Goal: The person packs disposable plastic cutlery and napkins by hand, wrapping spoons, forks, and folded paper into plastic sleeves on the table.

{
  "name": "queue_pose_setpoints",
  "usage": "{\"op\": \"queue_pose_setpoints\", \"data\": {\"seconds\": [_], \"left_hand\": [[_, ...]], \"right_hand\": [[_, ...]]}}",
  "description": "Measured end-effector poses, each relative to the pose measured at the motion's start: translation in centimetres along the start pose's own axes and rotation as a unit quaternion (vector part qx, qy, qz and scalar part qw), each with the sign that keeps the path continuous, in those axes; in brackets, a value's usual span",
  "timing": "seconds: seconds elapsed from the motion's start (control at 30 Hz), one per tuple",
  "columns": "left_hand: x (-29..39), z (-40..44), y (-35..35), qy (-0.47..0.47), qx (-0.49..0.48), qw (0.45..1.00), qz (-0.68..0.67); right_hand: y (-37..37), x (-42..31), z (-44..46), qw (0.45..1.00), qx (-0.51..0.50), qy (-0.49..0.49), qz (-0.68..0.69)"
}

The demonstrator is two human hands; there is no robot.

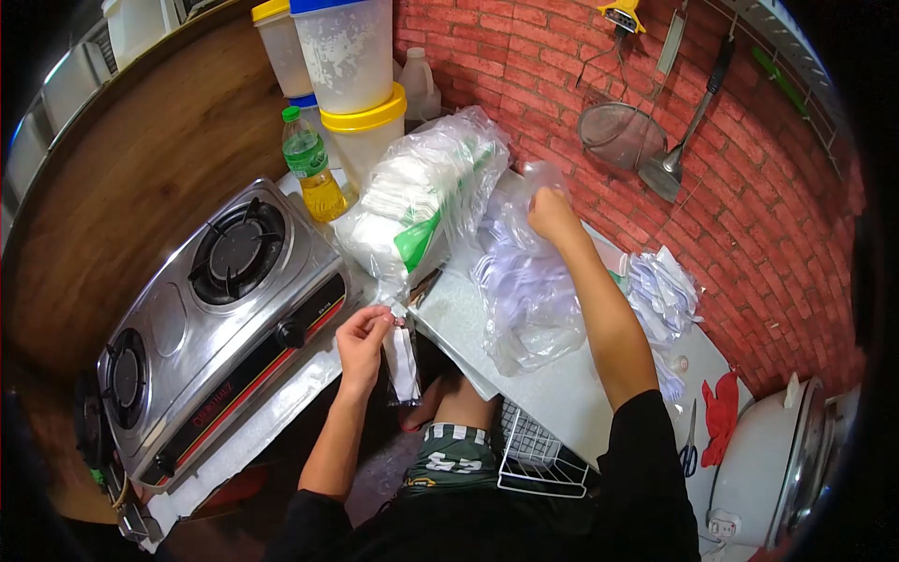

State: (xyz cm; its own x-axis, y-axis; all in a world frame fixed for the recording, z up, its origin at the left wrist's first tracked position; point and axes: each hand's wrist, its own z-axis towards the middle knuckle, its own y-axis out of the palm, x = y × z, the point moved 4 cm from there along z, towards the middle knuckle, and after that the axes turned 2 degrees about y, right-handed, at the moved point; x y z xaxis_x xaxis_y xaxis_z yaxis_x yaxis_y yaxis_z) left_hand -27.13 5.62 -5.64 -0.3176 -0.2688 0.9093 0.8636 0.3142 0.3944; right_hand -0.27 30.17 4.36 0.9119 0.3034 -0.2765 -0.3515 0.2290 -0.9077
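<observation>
My left hand (363, 345) pinches the top of a narrow clear packet (403, 363) with a white strip inside, hanging over the table's front edge. My right hand (552, 214) is stretched forward, its fingers curled at the upper edge of a clear plastic bag (529, 281) full of white, folded-looking pieces. What the fingertips grip there is partly hidden. Between the hands and farther back lies a large clear bag (412, 192) of stacked white pieces with a green patch. More loose white packets (660, 290) lie to the right of my right forearm.
A two-burner gas stove (229, 309) stands at left. Behind it are an oil bottle (314, 169) and lidded tubs (346, 56). Scissors (689, 445), a red cloth-like piece (720, 417) and a rice cooker (763, 468) are at right. A strainer (621, 133) and spatula (665, 169) hang on the brick-patterned wall.
</observation>
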Motion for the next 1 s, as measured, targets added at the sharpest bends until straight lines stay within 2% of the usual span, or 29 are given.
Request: {"op": "queue_pose_setpoints", "data": {"seconds": [0.07, 0.37, 0.53, 0.7, 0.93, 1.0], "left_hand": [[-0.3, -0.1, 0.1, 0.0, -0.007, 1.0, -0.003], [-2.8, 0.6, -0.3, -0.021, -0.011, 0.999, -0.022], [-3.3, 0.8, 0.3, -0.032, -0.012, 0.999, -0.016], [-3.6, 0.6, 0.9, -0.035, -0.021, 0.999, -0.023], [-3.4, 0.5, 0.7, -0.036, -0.019, 0.999, -0.007], [-3.4, 0.5, 0.7, -0.034, -0.016, 0.999, -0.007]], "right_hand": [[2.0, 0.7, 1.2, 0.995, -0.085, 0.004, -0.043], [3.6, 1.2, 1.7, 0.979, -0.147, -0.081, -0.118], [3.0, 1.6, 1.2, 0.98, -0.123, -0.055, -0.145], [3.3, 1.4, 0.5, 0.978, -0.059, -0.156, -0.126], [3.1, 1.8, 0.2, 0.973, 0.005, -0.195, -0.123], [2.5, 2.1, 0.1, 0.971, 0.063, -0.211, -0.092]]}}
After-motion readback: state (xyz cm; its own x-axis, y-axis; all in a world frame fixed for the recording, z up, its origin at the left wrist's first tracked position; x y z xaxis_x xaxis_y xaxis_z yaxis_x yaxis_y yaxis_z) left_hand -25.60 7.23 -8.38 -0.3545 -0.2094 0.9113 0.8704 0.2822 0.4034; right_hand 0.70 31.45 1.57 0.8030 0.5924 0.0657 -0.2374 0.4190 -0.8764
